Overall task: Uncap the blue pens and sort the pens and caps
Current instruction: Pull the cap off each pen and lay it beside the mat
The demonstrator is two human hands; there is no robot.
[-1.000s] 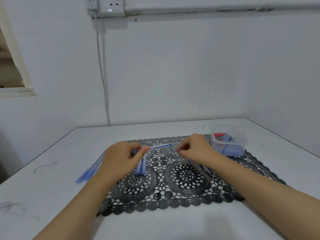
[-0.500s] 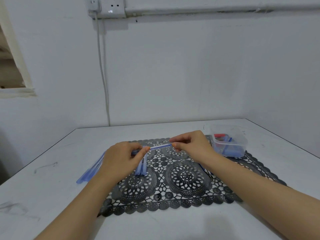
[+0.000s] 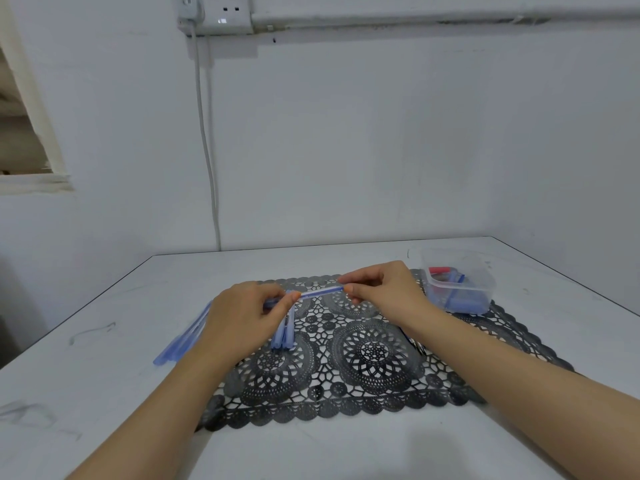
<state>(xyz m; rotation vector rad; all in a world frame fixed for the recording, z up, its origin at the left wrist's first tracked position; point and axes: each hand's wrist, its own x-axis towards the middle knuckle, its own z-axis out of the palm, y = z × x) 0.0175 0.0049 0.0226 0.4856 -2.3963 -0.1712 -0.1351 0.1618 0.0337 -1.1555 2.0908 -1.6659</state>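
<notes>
Loose pens (image 3: 183,341) lie across the black mat's (image 3: 363,393) left edge. Over its far half, the left hand (image 3: 246,317) and right hand (image 3: 384,292) each pinch 1 end of a blue pen (image 3: 320,292). A clear tub (image 3: 485,289) sits at the far right corner.

Room to pass over the near counter (image 3: 311,452); hemmed right by the plastic tub (image 3: 486,292), left by loose pens (image 3: 180,344), wall (image 3: 346,150) behind.

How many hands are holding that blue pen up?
2. The left hand holds the blue pen at its left end, above the black mat. The right hand pinches its right end, beside the clear box.
</notes>
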